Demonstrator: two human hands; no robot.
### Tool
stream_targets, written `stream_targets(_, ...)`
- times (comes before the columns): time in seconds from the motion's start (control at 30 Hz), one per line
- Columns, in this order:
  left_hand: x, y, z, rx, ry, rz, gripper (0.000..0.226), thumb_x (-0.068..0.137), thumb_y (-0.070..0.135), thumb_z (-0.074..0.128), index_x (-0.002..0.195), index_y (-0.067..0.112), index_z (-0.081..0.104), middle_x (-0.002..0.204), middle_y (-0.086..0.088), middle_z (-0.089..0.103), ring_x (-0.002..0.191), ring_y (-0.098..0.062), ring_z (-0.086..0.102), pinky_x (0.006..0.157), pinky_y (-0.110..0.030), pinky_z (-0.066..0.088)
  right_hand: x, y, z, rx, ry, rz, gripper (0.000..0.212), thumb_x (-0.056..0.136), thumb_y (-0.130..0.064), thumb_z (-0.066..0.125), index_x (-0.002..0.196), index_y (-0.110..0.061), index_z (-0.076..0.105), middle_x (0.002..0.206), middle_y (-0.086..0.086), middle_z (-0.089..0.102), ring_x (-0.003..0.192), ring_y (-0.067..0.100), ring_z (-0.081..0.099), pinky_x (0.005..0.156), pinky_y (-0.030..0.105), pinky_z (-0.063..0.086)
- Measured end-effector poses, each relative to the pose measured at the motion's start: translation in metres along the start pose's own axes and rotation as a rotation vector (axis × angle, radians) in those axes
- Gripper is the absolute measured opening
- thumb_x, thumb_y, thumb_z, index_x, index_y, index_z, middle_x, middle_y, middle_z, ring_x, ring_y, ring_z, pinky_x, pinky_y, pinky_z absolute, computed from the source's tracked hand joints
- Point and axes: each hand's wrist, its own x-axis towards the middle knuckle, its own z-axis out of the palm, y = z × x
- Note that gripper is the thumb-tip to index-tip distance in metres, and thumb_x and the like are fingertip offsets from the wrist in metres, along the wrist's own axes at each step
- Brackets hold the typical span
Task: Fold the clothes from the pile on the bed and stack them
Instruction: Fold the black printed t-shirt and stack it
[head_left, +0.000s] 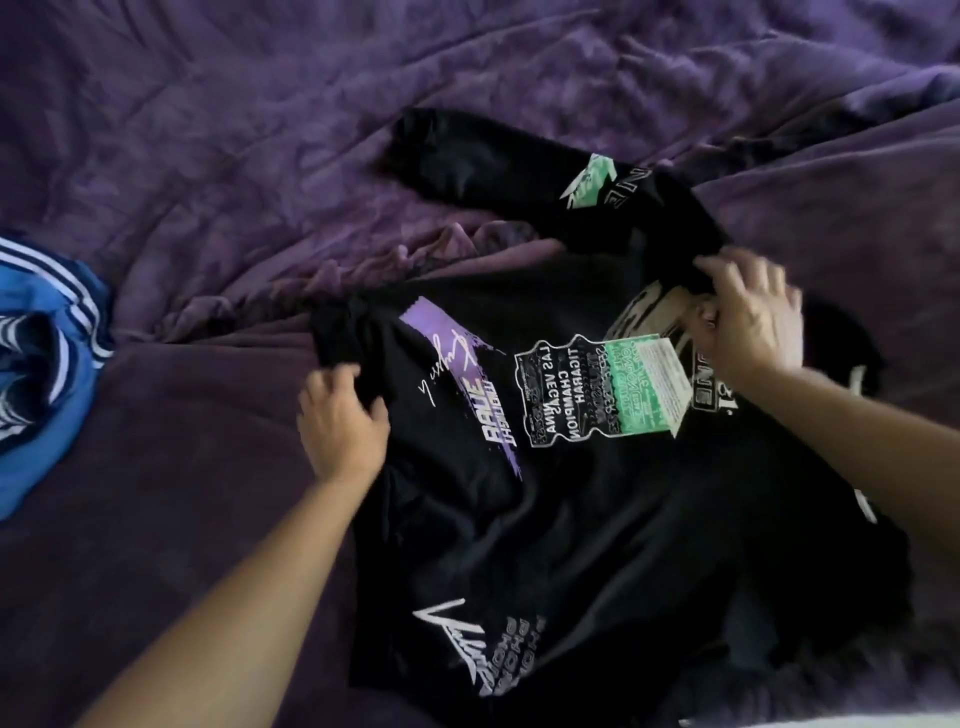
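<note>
Nearest the viewer, the hem end of a black printed shirt (597, 519) lies spread on the bed (208, 156), print side up, close to the bed's near edge.

Left grip (343, 421): fingers curled over the shirt's left border at its far corner, thumb pressing the cloth from above. Right grip (748, 317): fingers bunched round a fold of black cloth where the sleeve (519, 171) meets the body. The sleeve runs from there toward the far side of the bed, loose and slightly bent.

Progress, as judged: early. The shirt appears only to have been laid out. No finished fold shows, and the sleeve has yet to be brought in across the body. A blue garment with white stripes (41, 364) sits crumpled at the bed's left edge, apparently waiting its turn. No stack of folded clothes appears anywhere in view.

Not resolved: the blue garment is cut off by the frame. The shirt's other sleeve cannot be made out, and only dark cloth with white marks shows beyond the right forearm. The lettering is blurred. Near the hem, black cloth merges with the dark bedding, so the shirt's outline there is uncertain.
</note>
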Motion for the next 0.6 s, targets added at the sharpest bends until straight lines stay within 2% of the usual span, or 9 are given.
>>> stream_targets(0.1, -0.096, -0.034, 0.015, -0.008, -0.139, -0.163, 0.055, 0.078, 0.026, 0.073, 0.127, 0.012, 0.052, 0.122, -0.02, 0.05, 0.112, -0.041, 0.047, 0.087, -0.049, 0.044, -0.086, 0.003, 0.001, 0.019, -0.087, -0.075, 0.038, 0.075, -0.016, 0.072, 0.111, -0.011, 0.063, 0.112, 0.015, 0.056, 0.099, 0.04, 0.052, 0.075, 0.049, 0.048)
stream_targets(0.2, -0.185, -0.064, 0.025, 0.025, -0.315, -0.282, 0.067, 0.079, 0.035, 0.073, 0.135, 0.011, 0.044, 0.126, -0.02, 0.05, 0.114, -0.041, 0.049, 0.087, -0.049, 0.045, -0.177, 0.006, -0.002, 0.096, -0.176, -0.156, 0.015, 0.076, -0.013, 0.074, 0.088, -0.013, 0.065, 0.09, 0.007, 0.059, 0.083, 0.031, 0.059, 0.062, 0.036, 0.05)
stream_targets(0.3, -0.251, -0.078, 0.027, 0.017, -0.383, -0.289, 0.064, 0.08, 0.033, 0.073, 0.132, 0.008, 0.047, 0.12, -0.022, 0.053, 0.109, -0.042, 0.052, 0.082, -0.049, 0.047, -0.258, 0.005, -0.005, 0.193, -0.308, -0.337, 0.015, 0.074, -0.019, 0.075, 0.08, -0.02, 0.061, 0.078, -0.003, 0.058, 0.071, 0.023, 0.063, 0.052, 0.028, 0.047)
stream_targets(0.37, -0.282, -0.082, 0.03, 0.023, -0.394, -0.209, 0.056, 0.076, 0.029, 0.077, 0.121, 0.006, 0.054, 0.111, -0.02, 0.056, 0.101, -0.042, 0.055, 0.074, -0.048, 0.049, -0.299, 0.004, -0.002, 0.232, -0.404, -0.465, 0.019, 0.07, -0.029, 0.076, 0.081, -0.021, 0.061, 0.079, -0.005, 0.06, 0.071, 0.021, 0.064, 0.05, 0.025, 0.047)
stream_targets(0.43, -0.305, -0.082, 0.033, 0.055, -0.416, -0.069, 0.051, 0.07, 0.029, 0.082, 0.111, 0.008, 0.06, 0.104, -0.017, 0.057, 0.094, -0.039, 0.057, 0.068, -0.045, 0.05, -0.33, 0.001, 0.003, 0.12, -0.533, -0.571, 0.038, 0.062, -0.045, 0.074, 0.094, -0.024, 0.068, 0.096, -0.004, 0.066, 0.086, 0.021, 0.067, 0.059, 0.026, 0.053)
stream_targets(0.5, -0.324, -0.08, 0.041, 0.106, -0.445, 0.135, 0.057, 0.06, 0.027, 0.086, 0.111, 0.011, 0.065, 0.106, -0.014, 0.059, 0.094, -0.036, 0.059, 0.071, -0.044, 0.052, -0.344, -0.003, 0.011, -0.083, -0.638, -0.575, 0.06, 0.06, -0.057, 0.067, 0.113, -0.028, 0.068, 0.123, 0.002, 0.063, 0.109, 0.023, 0.062, 0.078, 0.033, 0.054)
stream_targets(0.53, -0.33, -0.079, 0.047, 0.138, -0.434, 0.235, 0.065, 0.055, 0.025, 0.087, 0.115, 0.014, 0.065, 0.112, -0.013, 0.06, 0.097, -0.035, 0.06, 0.073, -0.043, 0.053, -0.348, -0.003, 0.016, -0.142, -0.669, -0.535, 0.06, 0.065, -0.056, 0.066, 0.118, -0.029, 0.066, 0.134, 0.004, 0.057, 0.12, 0.024, 0.056, 0.087, 0.036, 0.051)
stream_targets(0.6, -0.332, -0.077, 0.055, 0.212, -0.405, 0.359, 0.08, 0.051, 0.026, 0.085, 0.127, 0.023, 0.06, 0.125, -0.011, 0.058, 0.106, -0.033, 0.058, 0.08, -0.043, 0.051, -0.349, -0.002, 0.024, -0.119, -0.692, -0.42, 0.043, 0.079, -0.043, 0.062, 0.121, -0.03, 0.063, 0.146, -0.003, 0.046, 0.134, 0.018, 0.042, 0.101, 0.035, 0.035)
